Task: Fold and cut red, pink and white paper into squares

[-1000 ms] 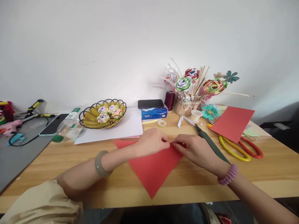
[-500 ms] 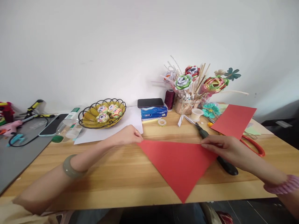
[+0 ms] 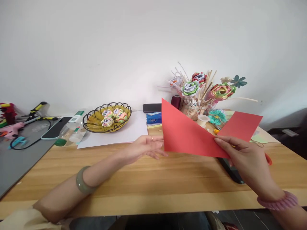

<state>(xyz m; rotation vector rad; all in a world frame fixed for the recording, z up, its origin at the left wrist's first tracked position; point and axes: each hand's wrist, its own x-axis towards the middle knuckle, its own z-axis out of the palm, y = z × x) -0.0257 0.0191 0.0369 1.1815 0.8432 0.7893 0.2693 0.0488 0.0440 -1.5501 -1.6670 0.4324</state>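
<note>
A sheet of red paper (image 3: 189, 134) is held up above the table by my right hand (image 3: 247, 159), which pinches its right end between thumb and fingers. My left hand (image 3: 146, 147) is at the sheet's left edge with fingers stretched out; its fingertips reach the edge, and I cannot tell whether they touch it. Behind my right hand, another piece of red paper (image 3: 242, 124) lies on the table. A black-handled tool (image 3: 231, 172) lies partly hidden below the held sheet.
A yellow basket (image 3: 94, 124) with several paper flowers stands on white paper (image 3: 136, 131) at the back left. Near it are plastic bottles (image 3: 69, 127) and a phone (image 3: 56, 127). A blue tissue pack (image 3: 153, 118) and a vase (image 3: 189, 110) of paper flowers stand by the wall.
My left hand has let go of the paper's corner and spread its fingers. The sheet, still in my right hand, has turned and risen, its lower point no longer hanging toward me.
</note>
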